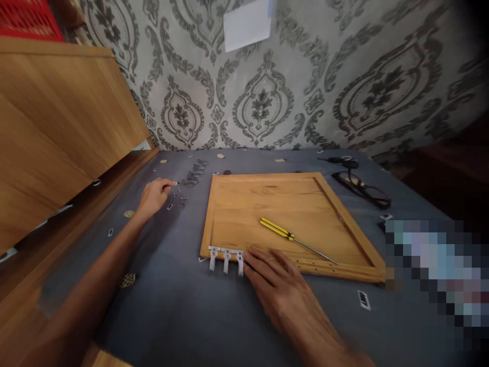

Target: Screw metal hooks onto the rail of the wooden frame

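Observation:
My left hand [155, 196] is at the left, its thumb and forefinger pinched together beside a few loose screws [182, 201]; whatever is between the fingertips is too small to make out. Fingers extended, my right hand [277, 278] lies on the front edge of a wooden panel [267, 196] with a raised rim. Its fingertips touch the right end of a metal bracket strip [226, 252] with three prongs pointing over the front edge. A yellow-handled screwdriver [277, 229] rests on the panel, its shaft pointing right.
Coiled dark springs [194, 173] lie behind the screws. Eyeglasses [361, 188] and a dark cable [344, 161] are at the back right. A wooden cabinet [64, 132] stands left, and a patterned wall [263, 102] rises behind. Something pixelated is at the right.

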The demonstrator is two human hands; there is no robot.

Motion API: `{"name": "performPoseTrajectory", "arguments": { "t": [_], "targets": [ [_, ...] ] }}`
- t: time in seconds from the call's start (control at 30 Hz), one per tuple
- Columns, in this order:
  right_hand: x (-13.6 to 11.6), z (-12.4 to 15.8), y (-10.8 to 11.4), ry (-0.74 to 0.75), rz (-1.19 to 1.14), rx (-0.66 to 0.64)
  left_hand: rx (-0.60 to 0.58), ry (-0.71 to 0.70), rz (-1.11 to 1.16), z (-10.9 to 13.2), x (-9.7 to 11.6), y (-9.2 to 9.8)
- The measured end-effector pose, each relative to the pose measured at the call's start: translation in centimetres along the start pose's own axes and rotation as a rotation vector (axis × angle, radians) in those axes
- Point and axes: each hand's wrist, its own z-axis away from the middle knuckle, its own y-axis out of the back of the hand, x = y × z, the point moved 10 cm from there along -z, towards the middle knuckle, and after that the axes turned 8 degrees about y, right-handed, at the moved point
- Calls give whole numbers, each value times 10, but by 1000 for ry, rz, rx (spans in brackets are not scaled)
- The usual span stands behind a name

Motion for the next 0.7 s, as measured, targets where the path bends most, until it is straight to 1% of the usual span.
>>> {"name": "performPoseTrajectory", "arguments": {
  "t": [0.1,0.2,0.3,0.43,0.6,0.7],
  "targets": [
    [-3,-2,3,12,15,-13,-41,10,-23,-1,-8,-11],
    [-4,-3,6,17,16,-13,-72,10,-35,-3,-14,-16],
    [-5,-3,8,38,28,3,-95,2,-43,-6,-17,-21],
    [-6,-2,5,62,40,-10,-109,-10,-49,-6,-18,-29],
    [-4,-1,5,20,-4,-4,-107,-12,-46,-3,-19,-35],
    [-2,0,5,2,-21,3,-108,2,-19,-4,-23,-35]
  ]
}}
